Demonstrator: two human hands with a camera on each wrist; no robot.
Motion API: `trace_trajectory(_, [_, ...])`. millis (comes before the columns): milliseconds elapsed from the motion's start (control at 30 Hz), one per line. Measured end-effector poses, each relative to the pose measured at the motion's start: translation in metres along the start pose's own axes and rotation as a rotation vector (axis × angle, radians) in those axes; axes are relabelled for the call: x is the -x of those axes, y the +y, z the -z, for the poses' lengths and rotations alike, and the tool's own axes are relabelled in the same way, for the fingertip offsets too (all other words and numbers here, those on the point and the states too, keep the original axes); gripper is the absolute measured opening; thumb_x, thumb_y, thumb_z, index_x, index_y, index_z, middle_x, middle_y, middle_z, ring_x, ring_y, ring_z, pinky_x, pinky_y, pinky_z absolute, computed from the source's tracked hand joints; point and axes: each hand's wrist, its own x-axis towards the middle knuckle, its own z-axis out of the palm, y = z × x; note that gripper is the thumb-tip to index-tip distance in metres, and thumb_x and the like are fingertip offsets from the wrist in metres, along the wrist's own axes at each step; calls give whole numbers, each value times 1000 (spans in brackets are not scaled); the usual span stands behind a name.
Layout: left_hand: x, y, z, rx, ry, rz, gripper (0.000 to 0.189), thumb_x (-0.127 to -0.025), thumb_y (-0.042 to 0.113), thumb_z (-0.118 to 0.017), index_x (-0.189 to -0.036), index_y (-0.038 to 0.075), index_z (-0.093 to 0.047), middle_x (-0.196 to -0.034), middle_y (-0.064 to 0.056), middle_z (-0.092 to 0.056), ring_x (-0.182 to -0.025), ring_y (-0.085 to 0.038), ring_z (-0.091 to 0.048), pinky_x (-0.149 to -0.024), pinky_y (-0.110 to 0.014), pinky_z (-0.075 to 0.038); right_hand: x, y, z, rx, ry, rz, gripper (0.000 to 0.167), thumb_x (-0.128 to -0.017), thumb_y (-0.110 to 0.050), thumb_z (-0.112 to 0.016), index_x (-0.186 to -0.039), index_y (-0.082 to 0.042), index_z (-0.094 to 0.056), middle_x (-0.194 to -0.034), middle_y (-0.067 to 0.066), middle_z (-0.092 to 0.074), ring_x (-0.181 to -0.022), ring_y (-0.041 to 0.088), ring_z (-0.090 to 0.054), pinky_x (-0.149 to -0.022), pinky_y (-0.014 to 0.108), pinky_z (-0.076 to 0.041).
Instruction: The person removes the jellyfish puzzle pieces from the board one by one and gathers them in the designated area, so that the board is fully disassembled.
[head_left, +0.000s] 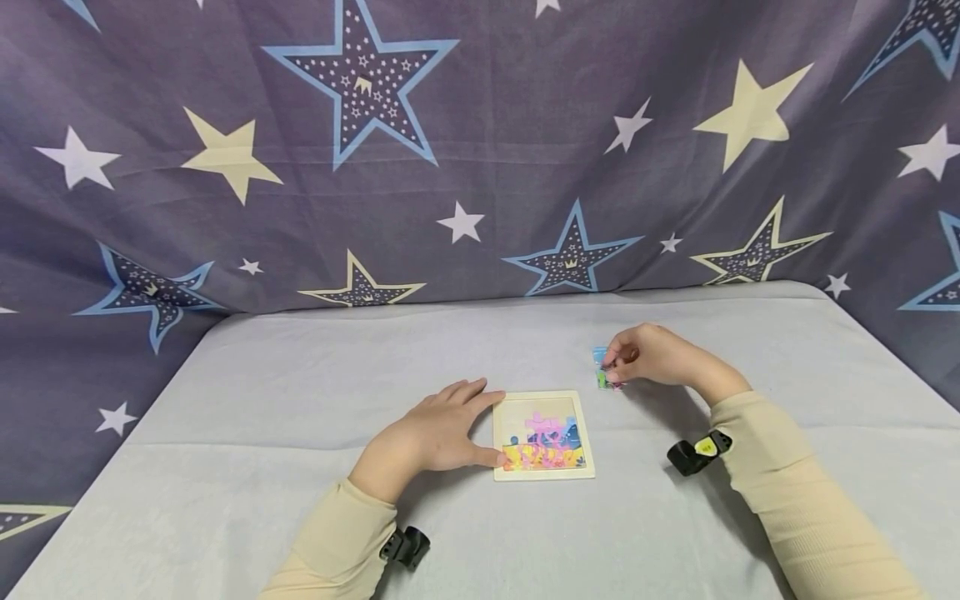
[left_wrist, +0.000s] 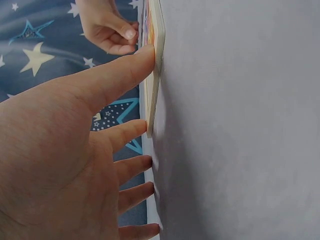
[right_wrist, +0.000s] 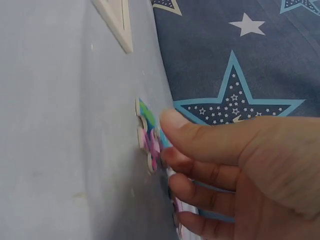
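Observation:
A square jigsaw tray (head_left: 590,433) with a pale rim lies on the cloth, its lower part filled with pink, yellow and blue puzzle pieces (head_left: 551,442). My left hand (head_left: 435,433) is spread at its left side, thumb and index fingertips touching the rim. In the left wrist view the other fingertips reach down to the cloth. My right hand (head_left: 656,354) is at several loose puzzle pieces (right_wrist: 150,142), beyond the tray to the right. Its thumb and index finger are bent with a gap between them, and no piece clearly shows gripped. The fingers partly hide these pieces.
A pale grey cloth (head_left: 300,400) covers the table. Behind and at both sides hangs a dark curtain (head_left: 495,150) with stars. Each wrist wears a black strap mount, the right one (head_left: 697,452) with a yellow-green patch.

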Motion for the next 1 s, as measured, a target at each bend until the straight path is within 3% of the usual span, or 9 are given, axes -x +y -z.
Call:
trace_trajectory(167, [0,0,0,2,0,-2,89,-89,56,-75,-162,21,-38,-172,-10,-24,-159,-37,-21,-128,-57,-22,-1,-6,-3,-47,-9,4,16,-93,-9,-77,-103,2,-72,-78,1,-66,-70,10,-57,-64,23,-46])
trace_trajectory(333, [0,0,0,2,1,-3,89,-89,56,-75,-162,21,-38,-172,-10,-24,-159,-37,-21,-128,-57,-22,-2,-11,-9,-51,3,80,15,-92,-7,-77,-103,2,-72,-77,0,-65,-69,11,-54,-62,22,-45])
trace_trajectory(500, [0,0,0,3,0,1,89,-89,56,-75,-162,21,-38,-172,-10,-24,-159,-37,-21,-128,-57,-22,-4,-18,-14,-89,-35,111,15,-91,-4,-77,-104,2,-71,-79,1,-66,-68,13,-56,-59,21,-46])
trace_trajectory(767, [-1,-1,-1,-2,1,2,88,-89,56,-75,-162,21,-39,-172,-10,-25,-159,-37,-22,-128,-57,-23,-5,-35,-25,-47,-82,157,17,-89,-8,-80,-103,-2,-73,-84,-2,-68,-81,11,-62,-80,28,-55])
trace_trajectory(1000, [-1,-1,-1,-11,-2,3,89,-89,57,-74,-162,21,-39,-172,-10,-25,-159,-37,-22,-128,-56,-23,-4,-53,-34,4,-121,193,16,-88,-7,-81,-102,-5,-73,-85,-3,-69,-82,9,-61,-78,27,-54])
